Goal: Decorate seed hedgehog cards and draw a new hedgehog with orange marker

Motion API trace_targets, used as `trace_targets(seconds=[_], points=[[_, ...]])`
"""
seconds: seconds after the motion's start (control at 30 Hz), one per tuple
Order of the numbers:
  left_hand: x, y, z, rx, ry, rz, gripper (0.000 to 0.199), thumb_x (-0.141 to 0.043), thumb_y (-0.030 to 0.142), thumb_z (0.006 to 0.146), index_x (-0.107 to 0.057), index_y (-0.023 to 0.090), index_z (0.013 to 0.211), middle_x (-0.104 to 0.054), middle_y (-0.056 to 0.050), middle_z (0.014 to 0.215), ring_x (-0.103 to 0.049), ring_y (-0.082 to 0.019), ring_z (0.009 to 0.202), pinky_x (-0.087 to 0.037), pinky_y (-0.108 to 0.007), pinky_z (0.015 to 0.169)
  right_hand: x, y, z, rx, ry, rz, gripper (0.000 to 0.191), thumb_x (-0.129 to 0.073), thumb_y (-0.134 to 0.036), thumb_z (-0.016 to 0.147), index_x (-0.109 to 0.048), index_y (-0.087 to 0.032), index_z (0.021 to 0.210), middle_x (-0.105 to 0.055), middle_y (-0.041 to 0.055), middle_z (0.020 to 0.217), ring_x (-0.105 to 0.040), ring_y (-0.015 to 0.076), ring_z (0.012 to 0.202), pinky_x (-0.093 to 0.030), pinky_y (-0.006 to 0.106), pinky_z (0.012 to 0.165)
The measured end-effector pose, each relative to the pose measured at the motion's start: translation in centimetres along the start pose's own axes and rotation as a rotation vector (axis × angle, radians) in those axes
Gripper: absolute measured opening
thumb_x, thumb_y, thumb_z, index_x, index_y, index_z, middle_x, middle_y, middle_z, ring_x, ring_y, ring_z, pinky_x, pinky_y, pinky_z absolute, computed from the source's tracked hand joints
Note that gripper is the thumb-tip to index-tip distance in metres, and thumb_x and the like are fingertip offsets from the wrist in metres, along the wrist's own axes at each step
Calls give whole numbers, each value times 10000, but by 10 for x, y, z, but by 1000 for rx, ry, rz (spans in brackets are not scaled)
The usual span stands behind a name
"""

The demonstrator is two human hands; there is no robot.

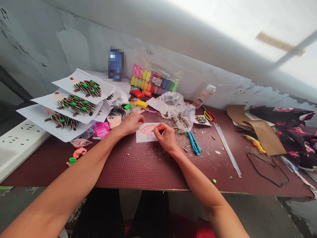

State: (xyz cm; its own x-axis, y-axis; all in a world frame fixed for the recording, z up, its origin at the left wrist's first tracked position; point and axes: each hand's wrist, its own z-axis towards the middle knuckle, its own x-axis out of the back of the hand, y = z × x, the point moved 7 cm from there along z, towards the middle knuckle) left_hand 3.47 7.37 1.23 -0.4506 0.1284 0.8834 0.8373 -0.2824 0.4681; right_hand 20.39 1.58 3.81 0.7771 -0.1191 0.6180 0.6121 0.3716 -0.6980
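A small white sheet of paper (140,137) with an orange line drawing of a rounded, patterned shape lies on the table before me. My right hand (166,137) grips an orange marker (161,127) over the right part of the drawing. Its writing end is hidden by the fingers. At the paper's upper left corner rests my left hand (131,123), fingers bent together and holding the sheet's edge. Just beyond the right hand lie loose striped sunflower seeds (180,125) and a clear plastic bag (173,105). A blue utility knife (193,142) is to the right.
Sheets with seed-covered hedgehog pictures (74,103) are stacked at left beside a white power strip (22,142). Coloured clay packs (155,81) lean on the wall. Rightward are a white bottle (205,96), scissors (209,114), clear glue sticks (228,150) and a yellow glue gun (257,144) with its cord.
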Motion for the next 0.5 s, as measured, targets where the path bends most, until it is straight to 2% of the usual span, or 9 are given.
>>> trace_targets(seconds=[0.5], points=[[1,2,-1,18,-19,19,328,-505,173,854,-772,204,1042,-751,-98,1067,-679,-285,1013,-500,-371,868,-1,1,0,2,13,-33,249,-555,-315,866,-562,-216,638,-618,-8,617,-544,125,549,-403,251,590]])
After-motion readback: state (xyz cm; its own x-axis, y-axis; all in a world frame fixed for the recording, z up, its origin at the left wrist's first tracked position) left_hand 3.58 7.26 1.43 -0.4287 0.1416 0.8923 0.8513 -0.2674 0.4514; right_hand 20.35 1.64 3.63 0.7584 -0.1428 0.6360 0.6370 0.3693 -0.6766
